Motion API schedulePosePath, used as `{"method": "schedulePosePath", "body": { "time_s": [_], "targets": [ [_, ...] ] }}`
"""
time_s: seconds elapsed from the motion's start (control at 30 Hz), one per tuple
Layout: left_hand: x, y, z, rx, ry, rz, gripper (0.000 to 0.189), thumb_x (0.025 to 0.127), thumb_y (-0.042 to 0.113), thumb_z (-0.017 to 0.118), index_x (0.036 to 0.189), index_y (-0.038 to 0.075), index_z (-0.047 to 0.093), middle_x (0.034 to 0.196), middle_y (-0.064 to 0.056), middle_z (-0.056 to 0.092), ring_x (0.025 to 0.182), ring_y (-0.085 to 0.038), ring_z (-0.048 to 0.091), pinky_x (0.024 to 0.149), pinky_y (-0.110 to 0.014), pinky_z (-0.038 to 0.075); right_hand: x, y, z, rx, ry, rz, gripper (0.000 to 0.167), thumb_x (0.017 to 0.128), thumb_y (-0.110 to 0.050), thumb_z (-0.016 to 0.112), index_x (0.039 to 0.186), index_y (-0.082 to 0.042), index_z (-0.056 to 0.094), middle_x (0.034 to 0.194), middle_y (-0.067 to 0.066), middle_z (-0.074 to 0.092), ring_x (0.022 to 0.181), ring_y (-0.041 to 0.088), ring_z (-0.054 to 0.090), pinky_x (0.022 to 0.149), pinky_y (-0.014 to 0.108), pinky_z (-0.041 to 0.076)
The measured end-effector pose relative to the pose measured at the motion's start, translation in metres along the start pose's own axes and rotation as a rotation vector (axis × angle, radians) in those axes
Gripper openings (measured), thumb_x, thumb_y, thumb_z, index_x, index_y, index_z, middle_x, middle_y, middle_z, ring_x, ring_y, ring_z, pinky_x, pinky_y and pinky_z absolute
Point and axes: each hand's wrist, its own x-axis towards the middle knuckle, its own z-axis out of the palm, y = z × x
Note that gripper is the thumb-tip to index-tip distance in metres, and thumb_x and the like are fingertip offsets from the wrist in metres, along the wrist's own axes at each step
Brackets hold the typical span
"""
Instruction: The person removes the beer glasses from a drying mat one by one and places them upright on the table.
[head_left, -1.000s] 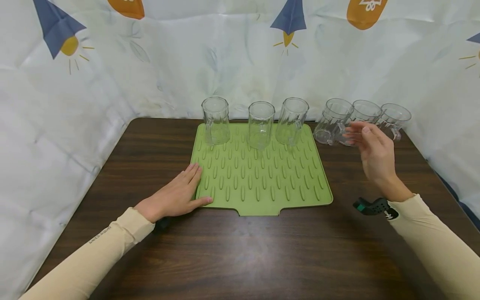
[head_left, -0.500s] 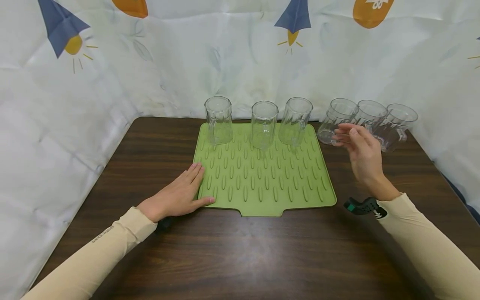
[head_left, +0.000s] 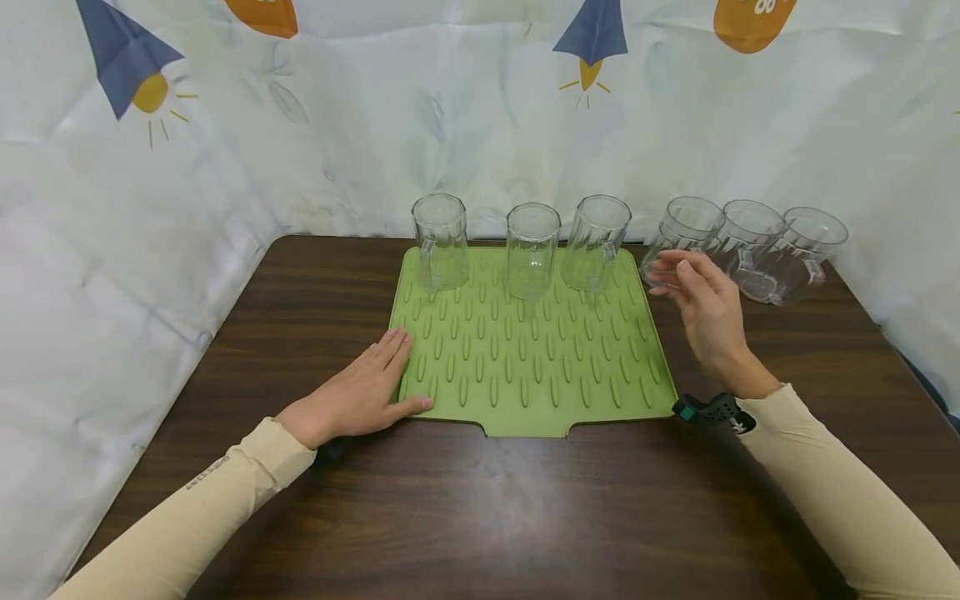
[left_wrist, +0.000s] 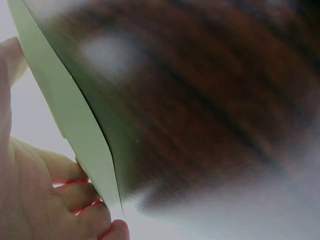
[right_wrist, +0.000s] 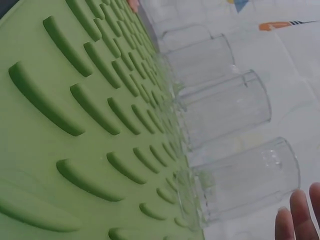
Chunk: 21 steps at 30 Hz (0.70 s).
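My left hand (head_left: 352,387) rests with straight fingers on the left edge of a green ridged mat (head_left: 495,375), its thumb near the front left corner. Three clear glass mugs stand upright along the mat's back: a left mug (head_left: 440,242), a middle mug (head_left: 532,250) and a right mug (head_left: 596,243). Beside the mat my right hand (head_left: 708,321) hovers with loosely bent fingers, holding nothing. It partly covers the nearest glass mug (head_left: 692,218) of three more on the table. In the right wrist view, its fingertips (right_wrist: 301,215) appear near a mug on the mat.
The dark wooden table (head_left: 510,525) carries everything. Two further glass mugs, one in the middle (head_left: 752,225) and one at the far right (head_left: 813,242), stand close together at the back right. A white patterned cloth (head_left: 360,125) hangs behind and along the sides.
My right hand has moved left, from in front of the middle mug of the right group to its leftmost mug. The head view has shifted slightly. My left hand stays on the mat.
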Motion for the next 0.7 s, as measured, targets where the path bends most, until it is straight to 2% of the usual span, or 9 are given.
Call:
{"method": "schedulePosePath", "body": {
  "time_s": [0.43, 0.7],
  "targets": [
    [0.001, 0.0, 0.001, 0.007, 0.0, -0.006, 0.099, 0.102, 0.059, 0.055, 0.163, -0.006, 0.012, 0.173, -0.027, 0.006, 0.163, -0.044, 0.006, 0.131, -0.061, 0.018, 0.008, 0.015, 0.007, -0.083, 0.004, 0.06, 0.031, 0.109, -0.021, 0.055, 0.129, 0.002, 0.062, 0.117, 0.004, 0.07, 0.109, 0.015, 0.069, 0.09, 0.026, 0.058],
    [0.002, 0.0, 0.001, 0.001, 0.0, -0.004, 0.099, 0.102, 0.059, 0.055, 0.163, -0.006, 0.012, 0.173, -0.027, 0.006, 0.163, -0.044, 0.006, 0.131, -0.061, 0.019, 0.014, 0.024, 0.01, -0.071, -0.002, 0.091, 0.034, 0.107, -0.02, 0.058, 0.13, 0.005, 0.059, 0.117, 0.003, 0.069, 0.108, 0.014, 0.068, 0.088, 0.024, 0.058]
  ]
}}
